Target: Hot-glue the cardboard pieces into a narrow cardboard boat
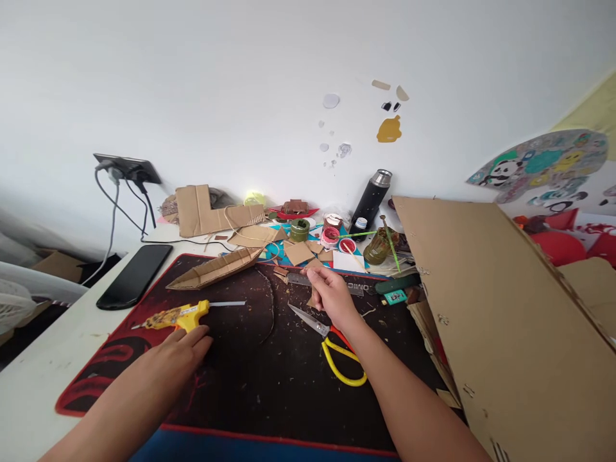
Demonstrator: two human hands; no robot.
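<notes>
My left hand (185, 350) has its fingers closed round the handle of a yellow hot glue gun (190, 316), which lies on its side with a pale glue stick (231, 303) poking out of its back. Its nozzle points left. My right hand (328, 292) is pinched above the mat, and whatever sits between the fingertips is too small to name. Just below that hand lie scissors (346, 366) with yellow and red handles, partly behind my forearm. A metal ruler (298, 279) passes behind the right hand. A boat-shaped cardboard hull (216, 269) rests beyond the glue gun.
A dark mat (269, 398) with a red edge covers the desk. Paint jars (299, 230), cardboard scraps (299, 252) and a black flask (373, 196) crowd the wall side. A phone (135, 276) lies at left. A large cardboard sheet (510, 308) leans at right.
</notes>
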